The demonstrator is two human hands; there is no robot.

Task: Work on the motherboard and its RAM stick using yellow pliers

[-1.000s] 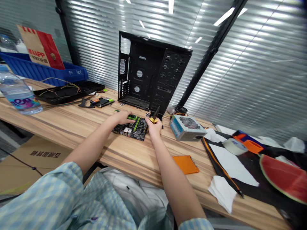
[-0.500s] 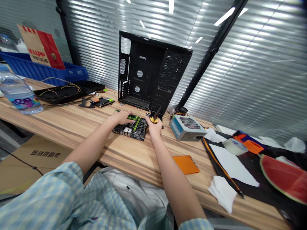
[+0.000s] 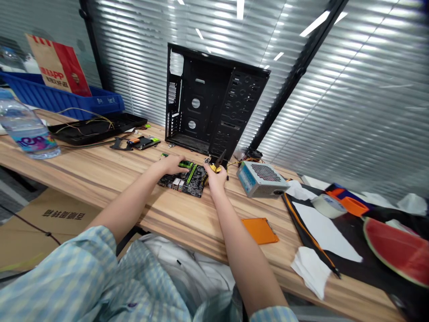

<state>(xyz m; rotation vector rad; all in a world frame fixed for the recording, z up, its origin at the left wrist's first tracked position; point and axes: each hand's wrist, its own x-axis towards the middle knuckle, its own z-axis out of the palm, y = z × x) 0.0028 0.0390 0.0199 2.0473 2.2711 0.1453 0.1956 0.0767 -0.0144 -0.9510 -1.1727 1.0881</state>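
Observation:
A black motherboard point(image 3: 192, 188) with bright green slots lies flat on the wooden table. My left hand point(image 3: 172, 164) holds it from the left, with the fingers and thumb over its far left part; their undersides are hidden. At the board's right edge, my right hand point(image 3: 217, 176) is closed around pliers point(image 3: 219, 160) with yellow handles and dark jaws. The jaws point up and away from me. Behind the board stands an open black computer case point(image 3: 214, 98), upright. A few small metal pieces, too small to make out, lie just beyond the board.
A grey power supply point(image 3: 263, 179) stands right of my right hand, and an orange flat drive point(image 3: 260, 230) lies nearer me. At left are a water bottle point(image 3: 31, 134), a black panel point(image 3: 97, 129) and a blue bin point(image 3: 100, 105). Watermelon point(image 3: 398, 248) and tissues point(image 3: 311, 270) lie far right.

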